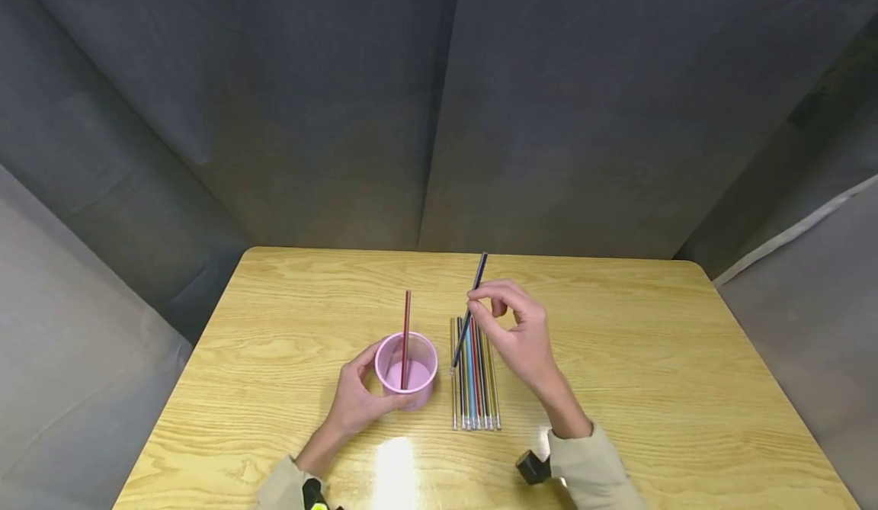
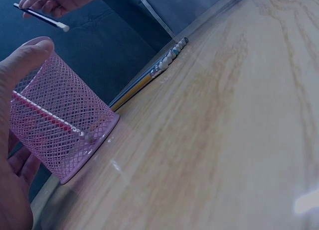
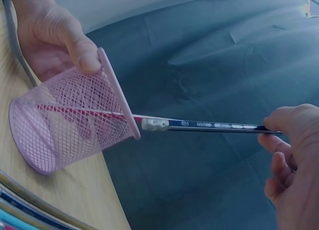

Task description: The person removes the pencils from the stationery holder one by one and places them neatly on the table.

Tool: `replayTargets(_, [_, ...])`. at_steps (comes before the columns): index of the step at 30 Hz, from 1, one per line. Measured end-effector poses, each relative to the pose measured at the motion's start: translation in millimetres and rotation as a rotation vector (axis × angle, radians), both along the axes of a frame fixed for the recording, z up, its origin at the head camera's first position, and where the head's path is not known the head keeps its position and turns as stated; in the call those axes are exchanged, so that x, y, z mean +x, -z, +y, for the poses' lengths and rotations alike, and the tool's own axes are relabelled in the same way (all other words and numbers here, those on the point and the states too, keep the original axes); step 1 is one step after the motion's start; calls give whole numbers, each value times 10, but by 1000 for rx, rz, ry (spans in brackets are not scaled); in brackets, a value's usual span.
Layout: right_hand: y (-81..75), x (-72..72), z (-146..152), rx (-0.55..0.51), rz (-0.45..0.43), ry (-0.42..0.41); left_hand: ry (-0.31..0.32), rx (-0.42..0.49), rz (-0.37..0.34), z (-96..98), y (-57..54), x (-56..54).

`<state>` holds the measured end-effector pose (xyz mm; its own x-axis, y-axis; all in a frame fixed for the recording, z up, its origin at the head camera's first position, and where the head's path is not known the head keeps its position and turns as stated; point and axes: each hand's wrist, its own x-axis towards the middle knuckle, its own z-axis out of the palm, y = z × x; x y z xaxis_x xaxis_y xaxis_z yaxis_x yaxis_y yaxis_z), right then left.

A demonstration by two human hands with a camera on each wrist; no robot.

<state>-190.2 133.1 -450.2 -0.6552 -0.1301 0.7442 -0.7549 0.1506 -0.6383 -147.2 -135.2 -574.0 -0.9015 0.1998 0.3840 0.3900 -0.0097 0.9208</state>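
My left hand (image 1: 360, 396) grips a pink mesh pencil cup (image 2: 70, 105) that stands on the table, thumb at its rim. Inside the cup a red pencil (image 1: 406, 327) leans upright. Between thumb and fingertips my right hand (image 1: 517, 327) pinches a dark blue pencil (image 1: 479, 272), held tilted in the air with its white eraser end down. In the head view this pencil overlaps a row of pencils (image 1: 490, 388), yellow, dark, light blue and red, lying side by side right of the cup, their eraser ends toward me.
The wooden table (image 1: 652, 365) reaches to dark grey curtains (image 1: 329, 113) at the back, with lighter grey cloth (image 1: 62, 357) at the left side. A black wrist device (image 1: 533, 466) sits by the right sleeve (image 1: 593, 468).
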Motion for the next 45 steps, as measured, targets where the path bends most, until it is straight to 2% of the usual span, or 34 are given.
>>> replayTargets(6, [42, -46, 116, 141, -121, 66, 4, 8, 1, -1, 3, 2])
replayTargets(12, [117, -132, 217, 336, -328, 146, 9, 16, 7, -2, 0, -2])
replayTargets(18, [291, -263, 348, 393, -561, 155, 3, 17, 5, 4, 4, 0])
replayTargets(23, [425, -336, 466, 451, -690, 140, 5, 13, -1, 10, 0, -1])
replayTargets(31, [519, -351, 587, 513, -853, 95, 10, 8, 13, 21, 1, -10])
replayTargets(38, [572, -352, 601, 591, -924, 17, 1, 5, -3, 20, -11, -7])
replayTargets(41, [597, -344, 591, 602, -963, 14, -1, 5, -10, 21, -14, -4])
replayTargets(45, [606, -331, 573, 618, -966, 30, 0, 8, -13, 26, -15, -3])
